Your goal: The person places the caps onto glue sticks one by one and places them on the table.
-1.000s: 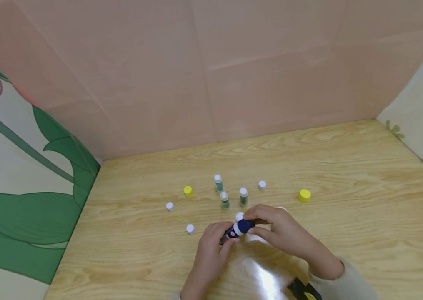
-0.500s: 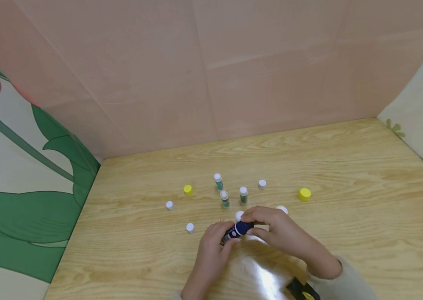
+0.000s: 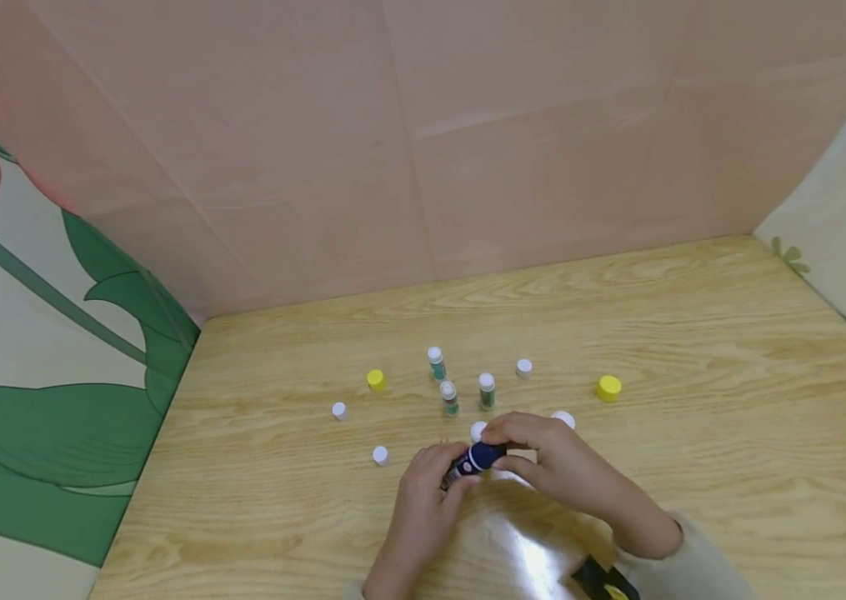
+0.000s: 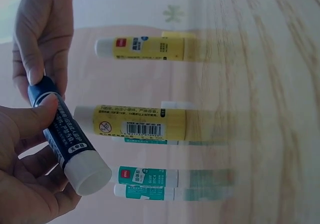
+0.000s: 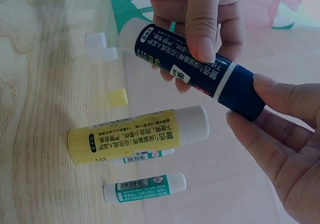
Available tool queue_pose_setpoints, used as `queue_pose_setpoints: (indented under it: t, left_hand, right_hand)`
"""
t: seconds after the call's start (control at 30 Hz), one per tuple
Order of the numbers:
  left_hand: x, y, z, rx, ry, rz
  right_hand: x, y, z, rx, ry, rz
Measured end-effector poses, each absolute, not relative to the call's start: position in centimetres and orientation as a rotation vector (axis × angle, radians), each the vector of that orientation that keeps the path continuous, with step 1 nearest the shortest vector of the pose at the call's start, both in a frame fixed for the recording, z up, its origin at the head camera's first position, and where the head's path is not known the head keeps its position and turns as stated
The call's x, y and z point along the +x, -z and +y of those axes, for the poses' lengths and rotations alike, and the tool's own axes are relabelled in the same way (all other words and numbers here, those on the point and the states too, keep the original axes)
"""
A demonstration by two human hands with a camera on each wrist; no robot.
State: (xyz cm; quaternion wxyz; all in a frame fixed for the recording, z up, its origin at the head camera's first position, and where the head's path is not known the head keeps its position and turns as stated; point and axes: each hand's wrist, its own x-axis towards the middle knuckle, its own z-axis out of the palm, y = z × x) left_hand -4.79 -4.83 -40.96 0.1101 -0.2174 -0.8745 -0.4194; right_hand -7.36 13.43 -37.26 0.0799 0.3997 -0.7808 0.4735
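A dark blue glue stick (image 3: 468,463) is held at a tilt between my two hands above the table. My left hand (image 3: 426,487) grips its body, with the thumb along one side and fingers behind, as the left wrist view also shows. My right hand (image 3: 561,458) pinches the navy cap (image 5: 241,94) between thumb and fingers. A thin white ring shows between cap and body. The white base (image 4: 89,173) points away from my right hand. Just beyond my hands stands a yellow glue stick (image 5: 122,136) with a white top; another yellow glue stick (image 4: 145,49) stands farther right.
Three small green glue sticks, including one nearest the back (image 3: 436,364), stand upright beyond my hands. Loose white caps (image 3: 381,455) and yellow caps (image 3: 608,388) are scattered around on the wooden table (image 3: 242,500). A black and yellow object (image 3: 604,579) shows by the right sleeve.
The navy cap has moved closer onto the glue stick's body; the white band between them has narrowed. My right hand has shifted slightly left. Over the last half second hardly anything moves.
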Motion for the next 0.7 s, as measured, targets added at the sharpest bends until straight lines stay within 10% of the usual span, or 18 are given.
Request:
queue_pose_setpoints:
  t: [0.7]
  left_hand:
    - [-4.81, 41.2, -4.78, -0.622, 1.237, -2.534]
  right_hand:
    - [-7.1, 36.98, 12.98, 1.056, -1.384, -2.461]
